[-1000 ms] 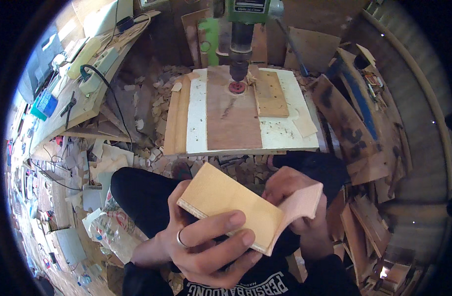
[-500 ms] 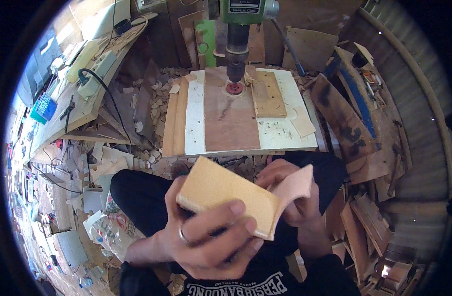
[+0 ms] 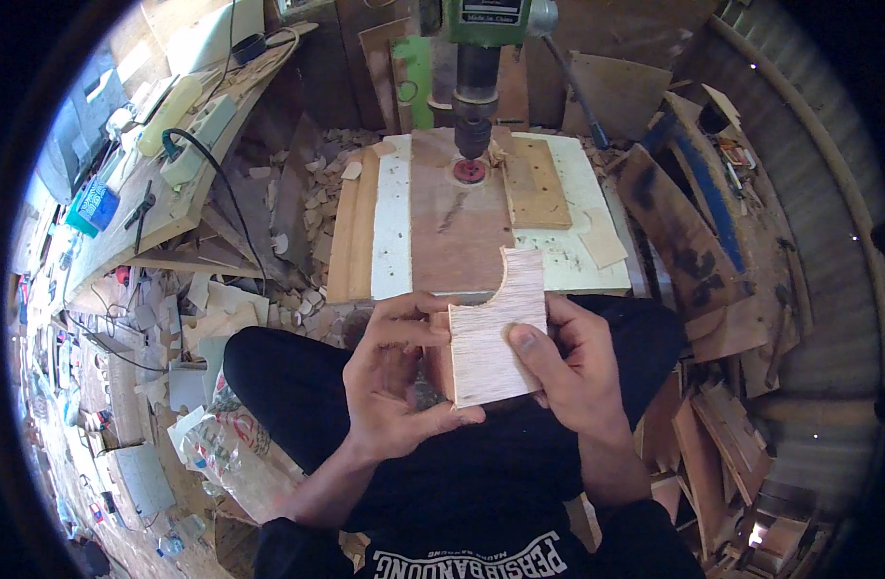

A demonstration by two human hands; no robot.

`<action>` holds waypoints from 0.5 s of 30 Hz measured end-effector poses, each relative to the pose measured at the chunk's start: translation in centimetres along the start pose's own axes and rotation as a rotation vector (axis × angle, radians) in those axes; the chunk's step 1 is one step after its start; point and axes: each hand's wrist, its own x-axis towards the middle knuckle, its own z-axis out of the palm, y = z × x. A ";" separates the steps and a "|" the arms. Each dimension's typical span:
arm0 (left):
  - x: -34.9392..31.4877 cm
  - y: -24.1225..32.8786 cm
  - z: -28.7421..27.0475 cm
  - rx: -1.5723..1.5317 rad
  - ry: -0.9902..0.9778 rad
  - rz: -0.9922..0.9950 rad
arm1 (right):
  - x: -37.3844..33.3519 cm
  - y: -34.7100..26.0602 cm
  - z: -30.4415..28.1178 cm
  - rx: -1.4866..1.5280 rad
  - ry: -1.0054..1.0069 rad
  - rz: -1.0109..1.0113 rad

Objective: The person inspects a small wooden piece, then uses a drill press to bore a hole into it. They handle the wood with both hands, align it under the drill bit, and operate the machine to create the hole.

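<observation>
Half a second earlier the wooden piece had lain tilted, its broad face up and gripped low near the lap; now it stood turned flat toward the camera and lifted a little toward the bench, so its curved cut-out at the upper left corner showed plainly. That turn looked like a check of the sawn curve rather than any new cut.

Both hands held it. Left hand was closed round the left edge, thumb across the lower corner and fingers curled behind. Right hand pinched the right edge, thumb pressed on the face. A second, pinker scrap seen before in the right hand could no longer be made out.

Below the hands lay the person's dark trousers, legs folded, which left little room downward. To the left a clear plastic bag and offcuts crowded the floor.

Just beyond the piece ran the near edge of the drill table, a brown board with white strips either side and a small plank on its right. Space between piece and table edge was slight. Farther on, the drill chuck hung over a red disc, with open board in front of it. Wood scraps hemmed the right side.
</observation>
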 end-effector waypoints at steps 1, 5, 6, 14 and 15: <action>0.0 0.0 0.0 -0.011 0.015 -0.005 | 0.1 0.0 0.1 0.006 0.007 -0.009; -0.1 0.3 0.1 -0.033 0.044 -0.027 | 0.1 0.1 0.1 0.027 -0.022 -0.006; -0.2 0.4 0.1 -0.028 0.047 -0.039 | 0.0 0.2 0.0 0.021 -0.030 0.002; 0.3 0.2 -0.2 0.035 -0.020 0.049 | -0.2 1.1 -0.1 0.074 0.001 -0.084; 0.4 0.2 -0.2 0.037 -0.022 0.054 | -0.2 1.0 -0.2 0.069 -0.003 -0.081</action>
